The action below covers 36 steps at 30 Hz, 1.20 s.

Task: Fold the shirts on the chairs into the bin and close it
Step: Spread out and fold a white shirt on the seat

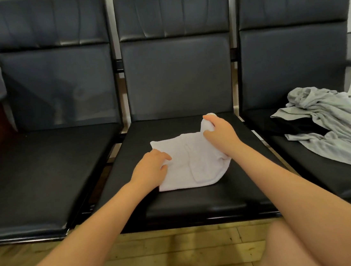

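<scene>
Right hand (218, 132) grips a raised corner of the white shirt (191, 163), fingers curled round the bunched cloth. Left hand (152, 169) presses on the shirt's left edge, fingers bent, fingertips on the fabric; can't tell if it pinches or only holds it down. White shirt lies partly folded on the middle chair seat (198, 201), near the seat's centre.

Hidden or cut: shirt's sleeves and collar not made out, folds washed out by glare. Right hand covers the shirt's far right corner. Grey shirt (337, 130) in a crumpled heap on the right chair seat (325, 182), cut by the frame's right edge. Dark garment (294, 126) under it, mostly covered, type unclear. Bin not in view.

Counts: three black chairs in a row, left chair seat (36, 185) bare. Two hands. One white shirt, one grey shirt, one dark garment. Wood floor (182, 254) below; bare knee (288, 250) at bottom right.
</scene>
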Tool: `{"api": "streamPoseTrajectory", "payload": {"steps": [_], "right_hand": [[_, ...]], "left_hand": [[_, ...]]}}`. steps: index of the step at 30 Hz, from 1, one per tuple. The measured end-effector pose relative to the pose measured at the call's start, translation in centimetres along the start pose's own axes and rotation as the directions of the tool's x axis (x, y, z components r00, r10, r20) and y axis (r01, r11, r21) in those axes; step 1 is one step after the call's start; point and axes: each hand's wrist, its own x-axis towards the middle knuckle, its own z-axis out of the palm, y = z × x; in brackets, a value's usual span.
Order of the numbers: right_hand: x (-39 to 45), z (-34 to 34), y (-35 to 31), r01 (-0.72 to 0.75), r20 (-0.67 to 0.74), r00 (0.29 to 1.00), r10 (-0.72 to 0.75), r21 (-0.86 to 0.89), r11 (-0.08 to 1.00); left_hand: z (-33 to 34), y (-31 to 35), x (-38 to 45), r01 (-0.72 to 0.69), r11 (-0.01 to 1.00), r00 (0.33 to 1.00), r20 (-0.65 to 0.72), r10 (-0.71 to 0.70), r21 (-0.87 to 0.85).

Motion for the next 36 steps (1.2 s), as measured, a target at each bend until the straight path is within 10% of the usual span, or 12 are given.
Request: {"api": "streamPoseTrajectory", "payload": {"steps": [5,10,18,31,36], "right_hand": [[-0.8,3.3,-4.3,0.114,0.129,0.985,-0.113,0.006,0.994],[-1.2,5.0,-6.4,-0.175,0.442,0.897,0.014,0.326,0.929],[-1.4,5.3,-2.0,-0.096,0.25,0.957,0.144,-0.196,0.976],[-3.2,4.4,-0.2,0.178,0.597,0.791,-0.135,-0.013,0.984],[-2.5,1.8,1.3,0.247,0.603,0.788,-0.125,-0.123,0.961]], "left_hand": [[-0.8,-1.4,-0.4,0.127,0.96,0.989,-0.046,-0.143,-0.25],[-1.7,-2.1,-0.5,0.272,0.819,0.936,-0.059,-0.348,-0.506],[-0.9,-1.7,0.9,0.319,0.869,0.944,0.05,-0.325,-0.378],[-2.4,-2.7,0.5,0.19,0.969,0.935,-0.273,-0.227,-0.156],[-2.0,-2.4,-0.4,0.06,0.993,0.996,-0.057,-0.067,-0.104]]}}
